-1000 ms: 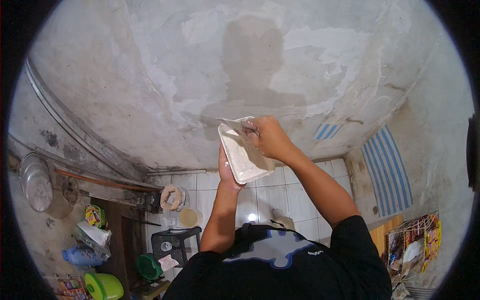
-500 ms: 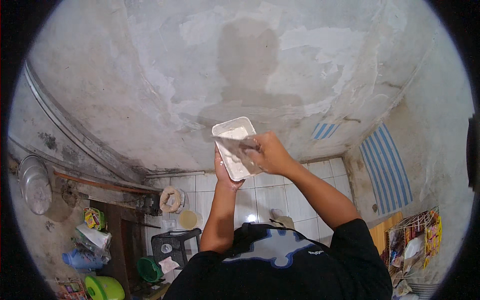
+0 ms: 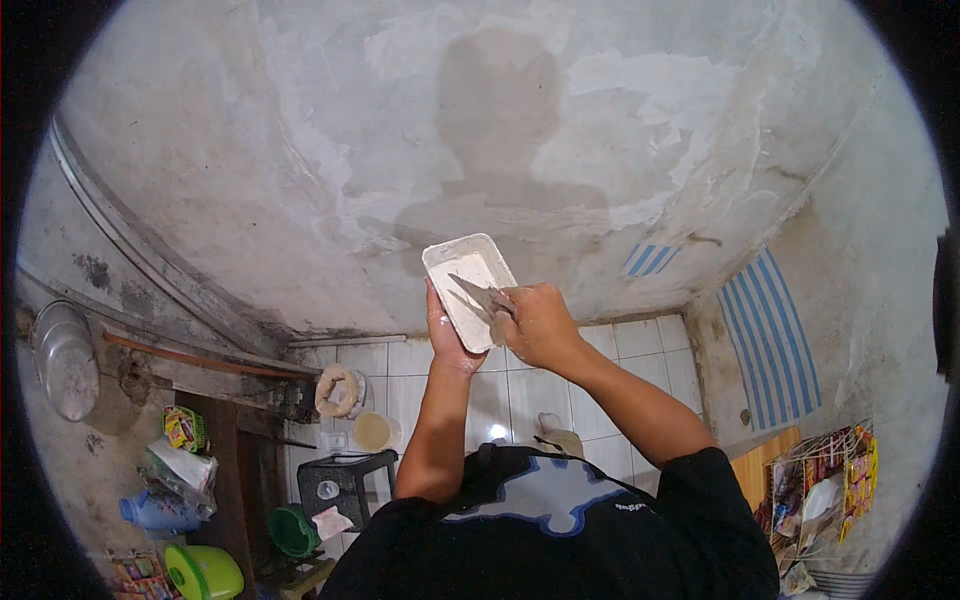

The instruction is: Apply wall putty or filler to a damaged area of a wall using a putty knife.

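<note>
Evidently, the patchy grey wall (image 3: 640, 95) is part-coated; cupped left hand (image 3: 452, 345) holds white rectangular paste tray (image 3: 459, 246), clenched right hand (image 3: 543, 325) grey metal scraper (image 3: 484, 295).

Moderate Light, Strong Fisheye Bend

Moderate light falls from behind the camera, casting a soft-edged shadow (image 3: 497, 110) of head and shoulders on the grey wall (image 3: 680, 90). A small white glare spot (image 3: 497, 432) shines on the floor tiles (image 3: 590, 405). Straight edges bow toward the black rim (image 3: 930, 50); fine detail softens near it.
</note>
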Tool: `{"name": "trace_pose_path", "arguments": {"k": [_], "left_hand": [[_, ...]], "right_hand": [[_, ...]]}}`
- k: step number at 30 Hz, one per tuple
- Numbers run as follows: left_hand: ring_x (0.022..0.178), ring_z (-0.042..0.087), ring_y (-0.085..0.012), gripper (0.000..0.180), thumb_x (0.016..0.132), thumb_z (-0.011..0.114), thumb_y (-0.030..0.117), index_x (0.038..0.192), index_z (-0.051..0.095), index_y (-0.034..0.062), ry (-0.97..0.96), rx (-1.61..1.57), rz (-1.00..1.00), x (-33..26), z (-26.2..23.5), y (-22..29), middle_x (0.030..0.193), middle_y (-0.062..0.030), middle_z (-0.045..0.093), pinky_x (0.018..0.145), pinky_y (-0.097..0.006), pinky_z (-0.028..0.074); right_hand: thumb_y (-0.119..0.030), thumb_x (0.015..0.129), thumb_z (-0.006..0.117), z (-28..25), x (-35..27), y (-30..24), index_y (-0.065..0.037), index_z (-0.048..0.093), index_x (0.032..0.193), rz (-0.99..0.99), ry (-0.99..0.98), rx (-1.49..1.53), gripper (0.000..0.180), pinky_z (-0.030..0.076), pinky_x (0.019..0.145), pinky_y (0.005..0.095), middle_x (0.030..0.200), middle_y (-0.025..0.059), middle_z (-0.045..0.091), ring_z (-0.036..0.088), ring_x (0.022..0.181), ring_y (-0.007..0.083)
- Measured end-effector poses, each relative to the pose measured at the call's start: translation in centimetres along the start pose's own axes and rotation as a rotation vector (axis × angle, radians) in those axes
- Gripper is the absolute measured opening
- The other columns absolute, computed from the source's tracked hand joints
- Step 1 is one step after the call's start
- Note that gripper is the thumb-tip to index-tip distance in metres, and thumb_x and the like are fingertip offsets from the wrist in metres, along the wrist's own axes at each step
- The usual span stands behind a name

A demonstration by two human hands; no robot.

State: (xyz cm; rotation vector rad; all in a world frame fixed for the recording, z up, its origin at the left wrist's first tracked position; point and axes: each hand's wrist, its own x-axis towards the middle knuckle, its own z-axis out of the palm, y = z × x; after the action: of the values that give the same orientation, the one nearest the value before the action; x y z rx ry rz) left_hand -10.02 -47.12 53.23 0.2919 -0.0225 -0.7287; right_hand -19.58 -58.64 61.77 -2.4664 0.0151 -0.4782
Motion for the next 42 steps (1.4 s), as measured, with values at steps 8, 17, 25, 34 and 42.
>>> {"name": "trace_pose_path", "arguments": {"k": [8,17,25,34,42], "left_hand": [[0.12,0.062,-0.0299,0.058,0.103,0.035,0.056,0.142,0.052,0.0157,-0.036,-0.016,-0.086,-0.6,0.0,-0.8,0.136,-0.0083,0.061,0.104,-0.05,0.05],[0.127,0.057,-0.035,0.057,0.102,0.039,0.052,0.142,0.053,0.0133,0.002,-0.119,0.02,-0.9,-0.4,0.7,0.138,-0.0112,0.06,0.106,-0.052,0.047],[0.118,0.063,-0.0305,0.059,0.105,0.036,0.057,0.139,0.056,0.0127,-0.025,-0.052,0.071,1.4,-3.0,2.8,0.134,-0.0084,0.063,0.102,-0.049,0.051],[0.12,0.062,-0.0318,0.056,0.106,0.034,0.055,0.138,0.056,0.0147,-0.027,-0.173,-0.052,1.9,-3.8,2.7,0.134,-0.007,0.064,0.103,-0.053,0.049],[0.125,0.058,-0.0332,0.059,0.102,0.038,0.058,0.141,0.055,0.0164,-0.043,-0.179,-0.002,-0.1,-0.4,1.1,0.139,-0.0077,0.06,0.105,-0.056,0.046]], "right_hand": [[-0.008,0.079,0.066,-0.1,2.5,-0.5,0.002,0.072,0.099,-0.08,0.117,0.191,0.023,0.053,0.065,0.0424,0.079,0.0258,0.068,0.067,0.069,0.0402],[-0.003,0.078,0.07,0.5,-0.9,0.4,-0.005,0.075,0.104,-0.12,0.066,0.309,0.026,0.055,0.071,0.0399,0.09,0.0172,0.072,0.07,0.078,0.0352],[-0.009,0.077,0.074,0.7,-3.5,2.3,-0.014,0.076,0.108,-0.459,0.075,0.104,0.031,0.056,0.078,0.0425,0.103,0.0104,0.074,0.071,0.09,0.0324],[-0.02,0.078,0.078,-1.7,-3.9,0.9,-0.011,0.076,0.105,-0.532,0.078,0.036,0.029,0.058,0.079,0.0408,0.103,0.0122,0.075,0.073,0.09,0.0306],[-0.004,0.092,0.067,-0.5,-2.8,-1.2,-0.003,0.073,0.1,0.36,0.457,0.774,0.01,0.056,0.07,0.0314,0.097,0.0087,0.075,0.071,0.082,0.0182]]}}
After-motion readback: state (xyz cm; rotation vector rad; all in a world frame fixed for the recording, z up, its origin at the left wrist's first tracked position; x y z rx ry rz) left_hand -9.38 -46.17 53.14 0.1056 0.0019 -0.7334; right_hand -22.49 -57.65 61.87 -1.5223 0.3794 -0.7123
